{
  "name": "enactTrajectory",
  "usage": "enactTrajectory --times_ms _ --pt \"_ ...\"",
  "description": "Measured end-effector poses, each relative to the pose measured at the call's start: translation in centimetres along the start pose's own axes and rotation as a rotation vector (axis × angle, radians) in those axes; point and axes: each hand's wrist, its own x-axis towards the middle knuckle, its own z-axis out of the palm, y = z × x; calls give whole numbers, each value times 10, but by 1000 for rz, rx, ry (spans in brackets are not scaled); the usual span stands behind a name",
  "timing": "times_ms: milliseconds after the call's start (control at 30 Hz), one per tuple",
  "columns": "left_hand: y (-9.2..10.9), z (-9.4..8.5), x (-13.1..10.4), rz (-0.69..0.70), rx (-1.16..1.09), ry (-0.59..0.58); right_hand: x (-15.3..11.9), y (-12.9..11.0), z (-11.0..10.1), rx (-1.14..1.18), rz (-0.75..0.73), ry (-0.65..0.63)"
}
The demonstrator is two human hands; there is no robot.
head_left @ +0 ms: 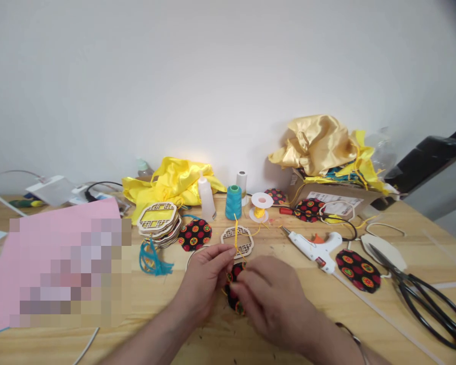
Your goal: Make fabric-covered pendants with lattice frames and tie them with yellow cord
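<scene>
My left hand (pixel 207 271) is closed in a pinch on a yellow cord (pixel 236 233), whose looped end stands up above the fingertips. Close beside it, my right hand (pixel 271 296) is also pinched, and the yellow cord runs into its fingers; their tips are partly hidden. Below both hands lies a black fabric piece with red and orange flower patterns (pixel 234 299), half covered by the fingers. Just beyond them, a pale wooden lattice frame (pixel 247 247) rests flat on the table. Whether the cord is fastened to the fabric piece is hidden.
A white glue gun (pixel 311 248) and large black scissors (pixel 414 289) lie at the right. Behind stand a teal thread cone (pixel 233 203), a spool of yellow cord (pixel 260 208) and a squeeze bottle (pixel 206 197). Stacked lattice frames (pixel 157 218) and a teal tassel (pixel 154 261) are left.
</scene>
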Motion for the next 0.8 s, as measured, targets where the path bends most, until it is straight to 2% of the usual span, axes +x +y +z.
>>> enactTrajectory --times_ms 67,100,200,300,367,500,667,800 --pt "0 1 -1 9 -9 -13 7 7 -3 222 264 127" --pt "0 2 -1 9 3 -22 10 11 -2 364 407 147" --pt "-1 4 -4 -13 90 -66 17 18 3 867 732 57" --pt "-1 6 -7 0 178 -108 19 18 7 1222 847 -38" --pt "-1 7 -8 29 227 -152 19 15 7 1240 877 -73" --pt "0 7 -9 53 282 -282 18 14 4 1070 897 -92" --pt "-3 5 -9 44 361 -153 21 19 1 942 809 0" --pt "-4 5 -8 14 344 -166 21 23 1 865 792 -1"
